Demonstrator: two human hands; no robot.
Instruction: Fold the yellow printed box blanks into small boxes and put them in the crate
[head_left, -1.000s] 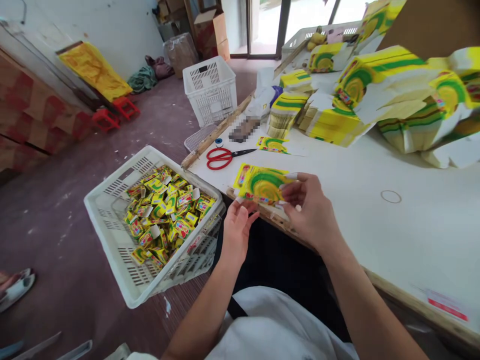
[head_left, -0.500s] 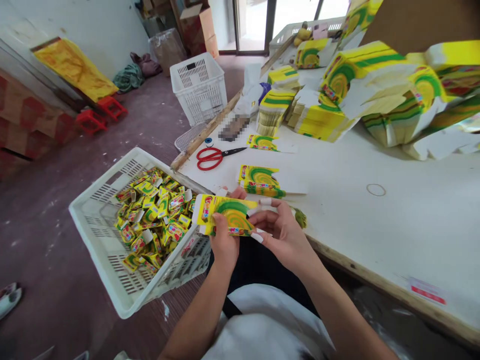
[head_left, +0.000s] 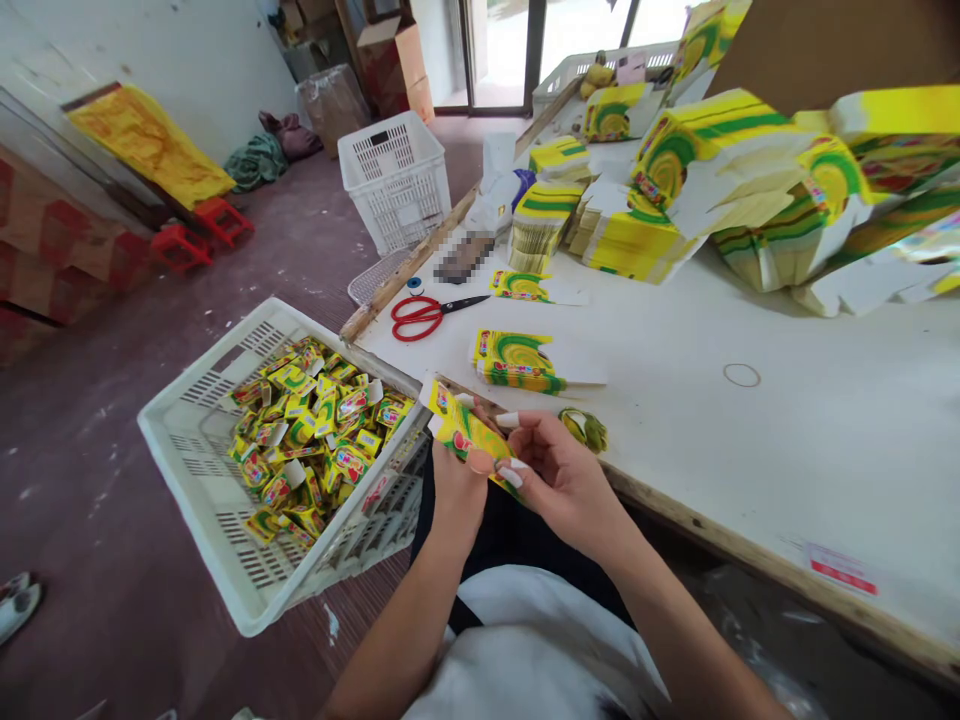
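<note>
Between my two hands, over my lap at the table's edge, is a small yellow and green crayon box with white inner flaps. My left hand grips its body, thumb across the printed side. The fingers of my right hand pinch the box's right-hand end; part of that end is hidden behind them. Just beyond, on the table, lies a small stack of flat crayon boxes. A green and yellow crumpled-looking item rests at the table edge near my right hand.
Left of my hands stands a white plastic crate holding many small crayon boxes. On the white table are red-handled scissors, a rubber band and stacked flat cartons at the back. Another white crate stands on the floor beyond.
The crayon box has turned in my hands: its broad face was toward me and now it slants down to the right, showing a narrow side. Both hands still hold it.
</note>
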